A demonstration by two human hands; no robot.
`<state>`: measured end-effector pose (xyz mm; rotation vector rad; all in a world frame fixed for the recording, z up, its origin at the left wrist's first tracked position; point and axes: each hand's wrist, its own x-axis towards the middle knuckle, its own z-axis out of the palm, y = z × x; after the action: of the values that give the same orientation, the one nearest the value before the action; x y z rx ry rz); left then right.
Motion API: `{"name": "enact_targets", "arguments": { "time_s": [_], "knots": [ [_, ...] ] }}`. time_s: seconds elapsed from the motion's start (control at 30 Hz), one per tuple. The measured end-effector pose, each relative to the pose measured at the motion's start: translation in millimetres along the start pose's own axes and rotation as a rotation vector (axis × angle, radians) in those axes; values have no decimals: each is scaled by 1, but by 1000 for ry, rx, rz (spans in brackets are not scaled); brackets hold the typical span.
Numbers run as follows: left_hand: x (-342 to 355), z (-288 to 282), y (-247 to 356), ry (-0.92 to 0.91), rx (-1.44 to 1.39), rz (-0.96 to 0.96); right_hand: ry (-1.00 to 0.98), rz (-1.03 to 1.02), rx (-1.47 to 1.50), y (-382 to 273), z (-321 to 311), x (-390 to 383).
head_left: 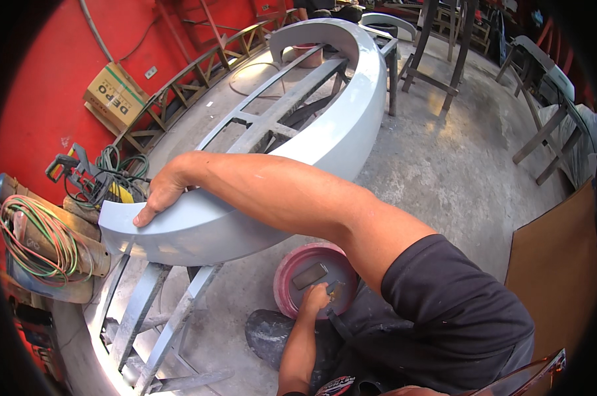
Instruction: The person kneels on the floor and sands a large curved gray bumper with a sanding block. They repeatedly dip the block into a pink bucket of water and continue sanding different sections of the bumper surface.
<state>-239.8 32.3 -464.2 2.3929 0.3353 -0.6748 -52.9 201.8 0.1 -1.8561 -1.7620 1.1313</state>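
Observation:
A long, curved, light grey panel (351, 142), like a vehicle body part, lies across a metal stand (156, 290). My right arm reaches across it to the left, and my right hand (163, 188) grips its near left end. The thumb lies on the outer face, while the other fingers are mostly hidden beyond the inner edge. Below, a round reddish-pink basin (286, 274) stands on the floor with a flat grey block (310, 276) in it. My left hand (314, 298) is closed inside the basin. Something small and grey shows by its fingers, too indistinct to name.
Coiled red and green hoses (37, 234) hang over cylinders at the left. A power tool with cables (90, 175) sits behind them. A cardboard box (115, 98) leans by the red wall. Further stands (437, 59) are at the back, and a brown board (553, 244) is at right.

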Motion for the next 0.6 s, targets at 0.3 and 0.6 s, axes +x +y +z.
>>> {"name": "enact_targets", "arguments": {
  "time_s": [0.3, 0.6],
  "knots": [
    [-9, -10, 7, -4, -13, -31, 12, 15, -13, 0, 1, 9],
    [-3, -9, 8, -45, -122, -78, 33, 19, -42, 1, 0, 5]
  ]
}}
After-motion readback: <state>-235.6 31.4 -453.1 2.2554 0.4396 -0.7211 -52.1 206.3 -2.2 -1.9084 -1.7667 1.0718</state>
